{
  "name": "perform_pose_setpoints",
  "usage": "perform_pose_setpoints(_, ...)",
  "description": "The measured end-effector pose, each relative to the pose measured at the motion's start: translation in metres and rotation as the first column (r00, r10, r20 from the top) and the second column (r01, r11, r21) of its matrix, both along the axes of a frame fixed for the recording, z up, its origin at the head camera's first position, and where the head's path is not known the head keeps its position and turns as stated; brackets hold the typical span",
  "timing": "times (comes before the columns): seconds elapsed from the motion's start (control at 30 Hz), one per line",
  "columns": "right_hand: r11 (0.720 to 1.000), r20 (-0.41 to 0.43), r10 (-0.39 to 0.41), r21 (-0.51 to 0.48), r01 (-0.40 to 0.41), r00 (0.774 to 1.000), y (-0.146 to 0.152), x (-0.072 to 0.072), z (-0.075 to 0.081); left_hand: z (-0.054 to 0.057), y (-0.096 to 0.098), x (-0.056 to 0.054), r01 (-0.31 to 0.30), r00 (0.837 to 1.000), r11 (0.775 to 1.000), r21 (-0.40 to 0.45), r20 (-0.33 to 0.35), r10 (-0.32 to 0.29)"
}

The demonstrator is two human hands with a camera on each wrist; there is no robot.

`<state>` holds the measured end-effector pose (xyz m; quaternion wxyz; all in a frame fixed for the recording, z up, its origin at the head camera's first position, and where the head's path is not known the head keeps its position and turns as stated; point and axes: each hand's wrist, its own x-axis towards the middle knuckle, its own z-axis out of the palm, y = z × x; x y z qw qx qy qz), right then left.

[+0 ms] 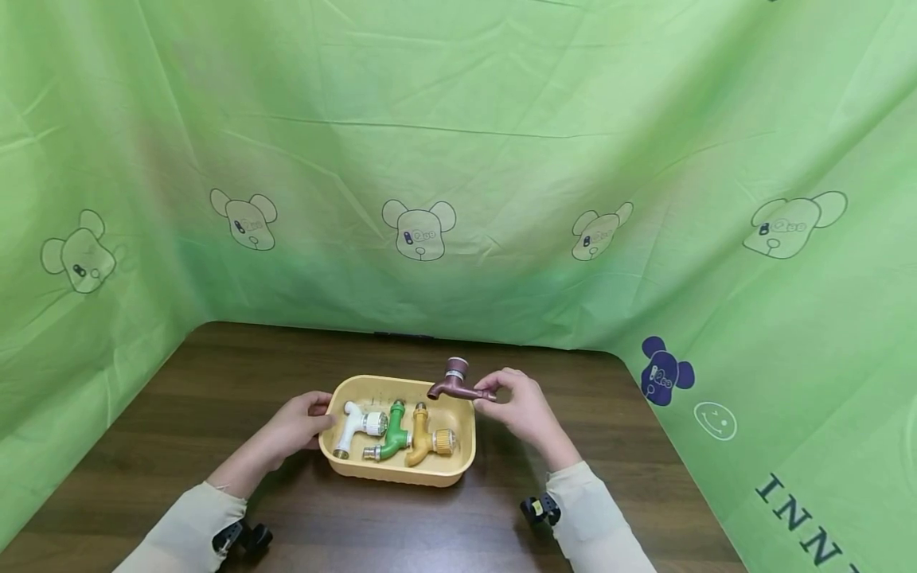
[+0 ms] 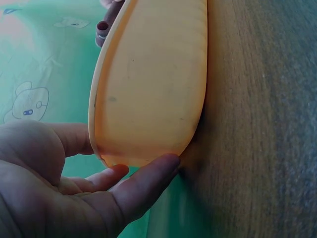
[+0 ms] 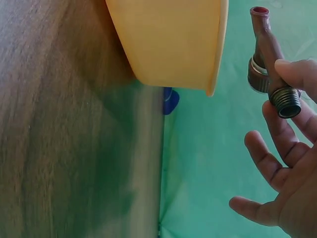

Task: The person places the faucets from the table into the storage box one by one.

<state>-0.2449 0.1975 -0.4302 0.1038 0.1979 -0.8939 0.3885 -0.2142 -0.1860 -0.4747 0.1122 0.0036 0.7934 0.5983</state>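
A yellow plastic tub (image 1: 390, 473) stands on the table with three taps inside: a white tap (image 1: 349, 430) at the left, a green tap (image 1: 395, 435) in the middle and an orange-yellow tap (image 1: 421, 440) at the right. My left hand (image 1: 299, 423) grips the tub's left end, thumb at the rim and fingertips against the outer wall (image 2: 148, 99). Above the tub's back right corner, my right hand (image 1: 521, 404) pinches a dark maroon tap (image 1: 454, 388) by its threaded end (image 3: 286, 103). Its spout points left, over the rim, and its knob faces up.
The dark wooden table (image 1: 401, 533) reaches back to a green cloth (image 1: 430, 159) printed with bear heads, which hangs behind and on both sides. A black wrist device (image 1: 540, 509) sits at the right sleeve, another black device (image 1: 243, 539) at the left.
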Motion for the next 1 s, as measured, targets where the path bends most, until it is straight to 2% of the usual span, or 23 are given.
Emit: perform_pose_setpoints(1.0, 0.999, 0.000, 0.036, 0.004, -0.036, 0.999, -0.023, -0.001, -0.005, 0.002, 0.000, 0.000, -0.001, 1.000, 1.000, 0.012, 0.011, 0.001)
